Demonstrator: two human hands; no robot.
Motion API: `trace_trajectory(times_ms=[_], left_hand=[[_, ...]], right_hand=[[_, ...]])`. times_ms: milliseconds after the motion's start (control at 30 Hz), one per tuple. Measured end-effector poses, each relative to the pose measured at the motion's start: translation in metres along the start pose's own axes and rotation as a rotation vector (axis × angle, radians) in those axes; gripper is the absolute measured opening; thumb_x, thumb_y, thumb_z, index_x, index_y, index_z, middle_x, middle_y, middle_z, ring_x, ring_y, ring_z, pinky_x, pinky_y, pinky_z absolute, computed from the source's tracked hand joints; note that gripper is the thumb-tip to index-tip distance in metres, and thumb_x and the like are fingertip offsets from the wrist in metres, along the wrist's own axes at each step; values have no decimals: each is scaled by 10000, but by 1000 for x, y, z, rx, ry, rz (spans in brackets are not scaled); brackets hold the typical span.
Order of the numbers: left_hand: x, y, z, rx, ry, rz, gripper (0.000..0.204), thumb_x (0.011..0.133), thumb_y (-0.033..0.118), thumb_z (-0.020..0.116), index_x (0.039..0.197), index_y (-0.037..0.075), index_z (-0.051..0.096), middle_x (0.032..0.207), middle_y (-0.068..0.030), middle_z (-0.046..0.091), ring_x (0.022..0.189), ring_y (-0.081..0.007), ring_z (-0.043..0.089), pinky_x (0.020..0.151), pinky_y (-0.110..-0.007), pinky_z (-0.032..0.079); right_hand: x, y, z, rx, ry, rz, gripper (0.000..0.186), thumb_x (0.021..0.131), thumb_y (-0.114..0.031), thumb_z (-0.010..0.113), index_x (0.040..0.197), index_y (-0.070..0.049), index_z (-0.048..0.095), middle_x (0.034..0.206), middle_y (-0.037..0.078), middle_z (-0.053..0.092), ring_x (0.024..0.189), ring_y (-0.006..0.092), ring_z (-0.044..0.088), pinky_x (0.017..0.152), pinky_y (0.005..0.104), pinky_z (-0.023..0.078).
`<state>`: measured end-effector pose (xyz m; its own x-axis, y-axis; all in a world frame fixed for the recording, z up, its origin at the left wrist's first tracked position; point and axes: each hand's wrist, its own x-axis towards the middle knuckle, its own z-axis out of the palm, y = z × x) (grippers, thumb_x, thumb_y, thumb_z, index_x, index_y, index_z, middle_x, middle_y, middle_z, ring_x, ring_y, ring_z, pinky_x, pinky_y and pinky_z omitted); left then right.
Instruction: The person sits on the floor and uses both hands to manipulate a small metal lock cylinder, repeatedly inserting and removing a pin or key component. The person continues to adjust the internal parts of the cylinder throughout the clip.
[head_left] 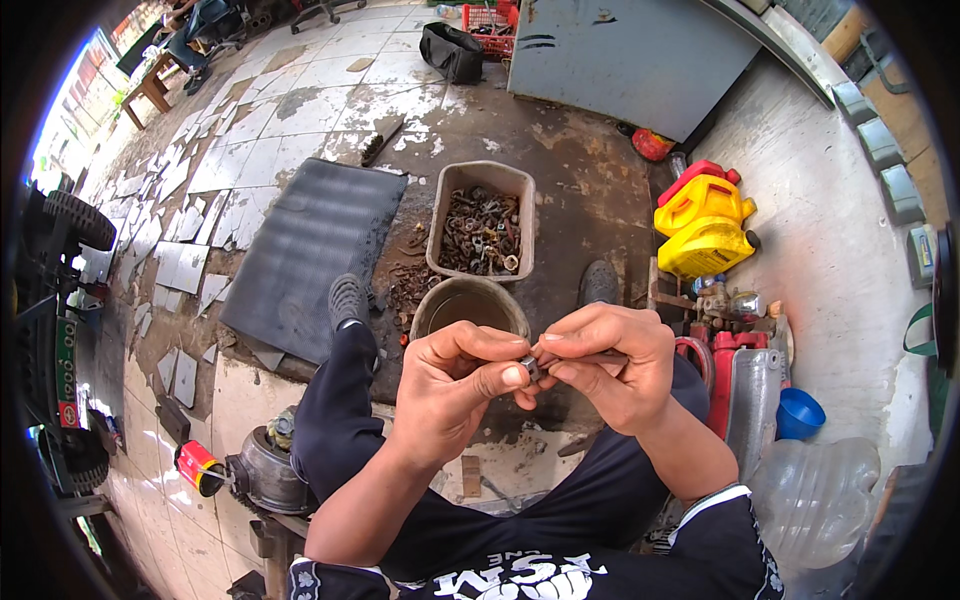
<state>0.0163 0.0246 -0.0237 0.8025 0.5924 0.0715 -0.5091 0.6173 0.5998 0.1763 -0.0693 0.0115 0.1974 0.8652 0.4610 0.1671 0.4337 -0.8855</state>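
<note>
With the left hand [455,385] and right hand [615,365] both pinching the small metal part [531,368], steady the grip above the bucket [440,303] against drops.

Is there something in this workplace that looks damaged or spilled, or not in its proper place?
Yes. Left of the black mat, floor tiles are broken into loose, scattered pieces. Also, small rusty parts lie outside, beside the gray bin that holds similar ones, perhaps spilled.

Fingers [500,378] partly hide a small metal part [531,367] (kind unclear); a distant person [184,47] is cut off above.
</note>
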Motion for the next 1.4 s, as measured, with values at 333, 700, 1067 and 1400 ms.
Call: trace_trajectory(times_ms=[333, 700, 1067, 1400], left_hand=[[1, -3, 0, -58, -9, -31, 149, 833, -57, 679, 978, -53, 648, 969, -193, 670, 803, -237, 687, 671, -318, 593], [2, -2, -2, 129, -2, 56, 137, 833, -66, 677, 967, -57, 649, 974, -190, 669, 804, -232, 685, 668, -317, 603], [1, -8, -2, 11, 81, -5, 142, 851, -36, 673, 990, -58, 651, 985, -189, 675, 814, -231, 682, 673, -331, 592], [8, -1, -6, 41, 65, 37, 167, 844, -19, 688, 1003, -53, 647, 967, -171, 672, 805, -230, 677, 678, -326, 583]], right_hand=[[0, -2, -6, -57, -15, 28, 156, 832, 79, 668, 985, 52, 679, 895, 176, 697, 788, 193, 715, 681, 262, 593], [-2, -2, 2, 105, 53, 185, 152, 883, 74, 618, 1030, 84, 653, 930, 164, 692, 814, 175, 699, 710, 257, 586], [0, 5, -9, 115, -4, 236, 134, 844, 77, 660, 974, 49, 677, 963, 159, 679, 786, 156, 687, 666, 242, 580], [-1, 2, -4, 131, -25, 225, 166, 831, 77, 676, 993, 47, 675, 1057, 170, 647, 854, 169, 685, 676, 243, 587]])
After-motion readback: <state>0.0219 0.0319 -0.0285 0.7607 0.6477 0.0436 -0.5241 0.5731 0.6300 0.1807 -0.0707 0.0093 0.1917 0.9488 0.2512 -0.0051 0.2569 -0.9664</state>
